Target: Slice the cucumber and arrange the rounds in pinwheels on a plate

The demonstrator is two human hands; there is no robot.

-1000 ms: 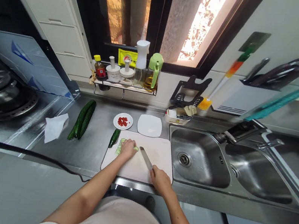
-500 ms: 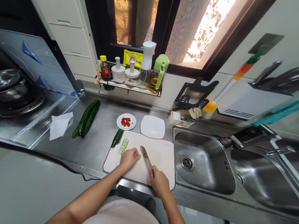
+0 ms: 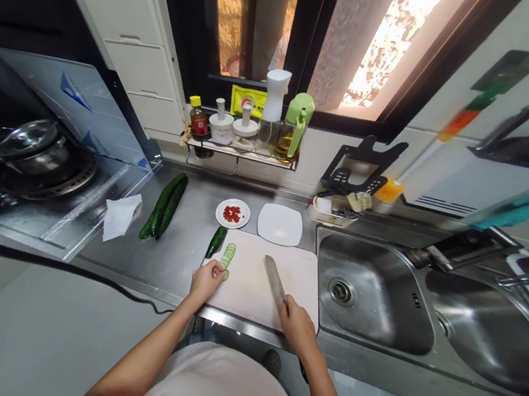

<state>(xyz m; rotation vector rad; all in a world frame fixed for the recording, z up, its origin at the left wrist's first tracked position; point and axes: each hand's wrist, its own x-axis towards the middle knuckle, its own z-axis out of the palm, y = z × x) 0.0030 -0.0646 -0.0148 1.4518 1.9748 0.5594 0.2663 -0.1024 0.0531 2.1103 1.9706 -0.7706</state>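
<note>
My right hand (image 3: 297,324) is wrapped round the handle of a kitchen knife (image 3: 275,278), its blade slanting up and left over the white cutting board (image 3: 247,300). At the board's left side my left hand (image 3: 206,281) is closed, fingertips pinching a cucumber slice (image 3: 225,275). That slice is at the near end of an overlapping row of cucumber slices (image 3: 229,253). Beside the row, at the board's upper left corner, lies a dark green cucumber piece (image 3: 216,242).
Behind the board are a small plate (image 3: 218,217) with chopped red pieces and a white square plate (image 3: 280,225). Whole cucumbers (image 3: 164,205) and a white paper towel (image 3: 121,216) lie left. A steel sink (image 3: 375,291) adjoins the right; a condiment shelf (image 3: 246,154) hangs behind.
My left hand has moved left with the cucumber slice, from the middle of the board to the near end of the row. The knife stays in my right hand, a little farther from the left.
</note>
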